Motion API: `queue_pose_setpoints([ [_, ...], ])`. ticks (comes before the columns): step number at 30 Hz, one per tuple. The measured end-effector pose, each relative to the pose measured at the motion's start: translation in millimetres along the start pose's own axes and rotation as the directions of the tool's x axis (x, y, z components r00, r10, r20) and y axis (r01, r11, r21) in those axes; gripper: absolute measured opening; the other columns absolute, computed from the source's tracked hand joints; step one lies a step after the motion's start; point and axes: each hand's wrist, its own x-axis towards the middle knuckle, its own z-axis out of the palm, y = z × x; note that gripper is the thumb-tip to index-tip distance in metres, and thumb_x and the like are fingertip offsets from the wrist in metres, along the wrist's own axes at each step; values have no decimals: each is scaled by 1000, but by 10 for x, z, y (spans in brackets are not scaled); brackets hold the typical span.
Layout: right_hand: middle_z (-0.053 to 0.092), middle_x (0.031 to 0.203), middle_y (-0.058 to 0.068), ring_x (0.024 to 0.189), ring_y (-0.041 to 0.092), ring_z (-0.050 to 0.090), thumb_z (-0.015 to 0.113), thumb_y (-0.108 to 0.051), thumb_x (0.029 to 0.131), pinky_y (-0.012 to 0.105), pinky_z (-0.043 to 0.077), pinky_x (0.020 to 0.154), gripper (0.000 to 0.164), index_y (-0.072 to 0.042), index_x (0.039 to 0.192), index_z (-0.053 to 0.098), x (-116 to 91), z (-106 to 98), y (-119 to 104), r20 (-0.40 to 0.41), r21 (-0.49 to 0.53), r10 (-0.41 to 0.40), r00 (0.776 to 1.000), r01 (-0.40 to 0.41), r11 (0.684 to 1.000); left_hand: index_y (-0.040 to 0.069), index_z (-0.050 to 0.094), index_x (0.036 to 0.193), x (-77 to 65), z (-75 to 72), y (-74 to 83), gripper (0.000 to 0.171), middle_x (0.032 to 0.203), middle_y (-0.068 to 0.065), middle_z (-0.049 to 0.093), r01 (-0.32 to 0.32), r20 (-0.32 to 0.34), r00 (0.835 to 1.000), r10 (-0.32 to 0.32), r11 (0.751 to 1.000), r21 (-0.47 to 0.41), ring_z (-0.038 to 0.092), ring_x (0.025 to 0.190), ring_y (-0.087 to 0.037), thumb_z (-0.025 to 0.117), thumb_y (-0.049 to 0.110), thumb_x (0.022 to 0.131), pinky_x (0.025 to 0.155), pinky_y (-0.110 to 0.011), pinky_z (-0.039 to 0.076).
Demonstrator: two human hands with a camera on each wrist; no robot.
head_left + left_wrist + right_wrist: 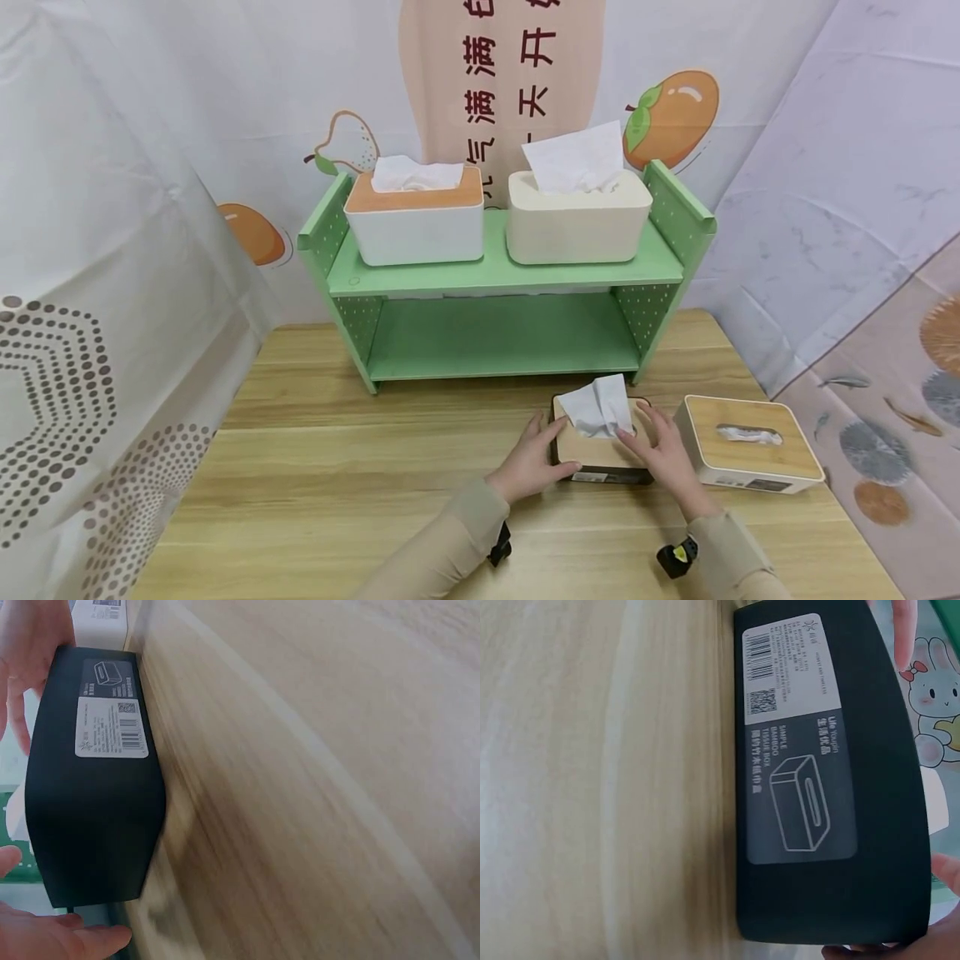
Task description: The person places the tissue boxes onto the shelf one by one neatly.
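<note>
A black tissue box (832,900) with a pale wooden lid (592,446) rests on the table, a white tissue (600,408) standing up from its slot. My left hand (528,462) is at the box's left end, fingers spread; its index finger reaches over the lid and its thumb lies by the front edge. In the left wrist view the thumb (105,941) shows just off the box's end. At the right end, my right hand (663,454) has its thumb over the lid near the slot and its other fingers extended along the end. A label (802,787) faces the front.
A white tissue box with a bamboo lid (750,437) sits close to the right. Behind is a green two-tier shelf (495,275); on top stand a white tissue box with an orange-brown lid (420,233) and a cream tissue box (577,229). Patterned cloth (187,100) surrounds the wooden table (337,492).
</note>
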Motion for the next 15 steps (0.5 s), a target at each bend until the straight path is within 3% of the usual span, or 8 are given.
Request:
queue_pose_setpoints([
  [6, 15, 150, 33, 138, 49, 14, 59, -38, 92, 63, 17, 109, 79, 4, 147, 22, -10, 16, 36, 35, 27, 40, 999, -41, 999, 18, 31, 149, 23, 49, -26, 76, 153, -28, 17, 24, 26, 999, -24, 1000, -1, 31, 137, -41, 65, 45, 87, 105, -51, 38],
  [15, 11, 152, 32, 140, 49, 11, 56, -41, 93, 63, 15, 109, 83, 3, 149, 14, -49, 15, 103, 75, 71, 58, 996, -63, 995, 22, 30, 149, 50, 97, -44, 76, 155, -20, 18, 27, 62, 998, -26, 1000, -9, 27, 141, -36, 65, 47, 86, 106, -48, 37],
])
